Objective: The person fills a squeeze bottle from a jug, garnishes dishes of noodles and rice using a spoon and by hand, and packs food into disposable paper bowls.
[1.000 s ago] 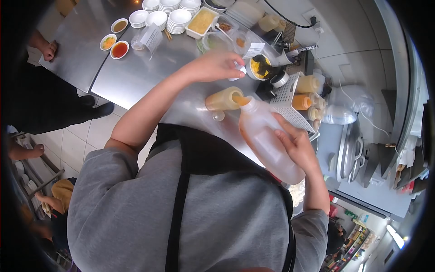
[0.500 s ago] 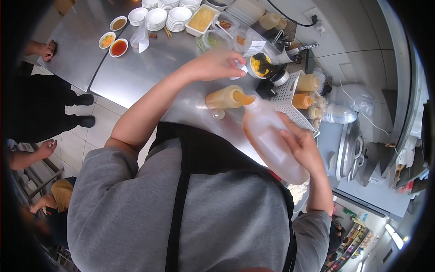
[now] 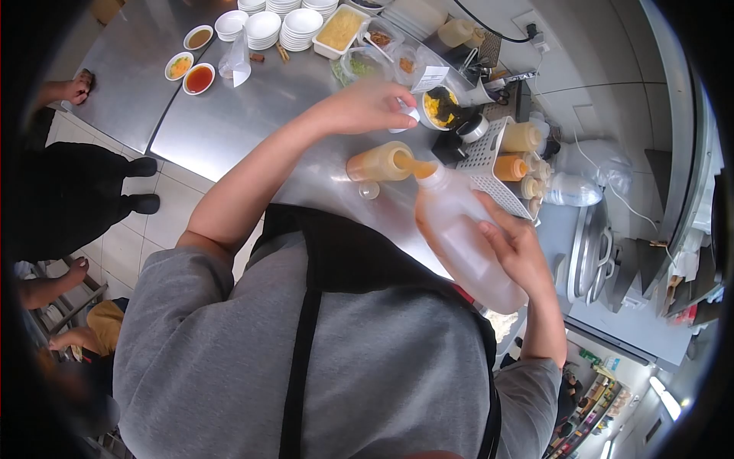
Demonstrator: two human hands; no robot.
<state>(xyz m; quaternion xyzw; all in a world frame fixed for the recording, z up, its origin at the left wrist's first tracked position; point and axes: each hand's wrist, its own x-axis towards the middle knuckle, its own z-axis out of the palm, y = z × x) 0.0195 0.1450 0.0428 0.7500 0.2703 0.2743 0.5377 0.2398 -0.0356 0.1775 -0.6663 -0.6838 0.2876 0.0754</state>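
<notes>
My right hand [image 3: 516,245] grips a large translucent plastic jug [image 3: 466,245], tilted with its mouth toward the upper left. Orange-brown sauce [image 3: 420,169] runs from the jug into the open mouth of a squeeze bottle [image 3: 375,162], which is partly filled with yellow-orange sauce. Beside that bottle lies a small clear round piece [image 3: 368,190] on the steel table [image 3: 222,145]. Above the bottle, my left hand [image 3: 378,107] has its thumb and fingers closed on a small white object [image 3: 407,118], mostly hidden by the fingers.
A white basket [image 3: 485,157] of sauce bottles stands right of the jug. Behind my left hand are a bowl of yellow and black food [image 3: 440,107], a tub [image 3: 340,32] and stacked white bowls [image 3: 302,27]. Three sauce bowls [image 3: 199,78] sit left. A person [image 3: 73,191] stands at left.
The jug and my right hand have shifted a little to the right, with sauce still flowing. My left hand has stayed in place. The person at left has changed position and moved their hands.
</notes>
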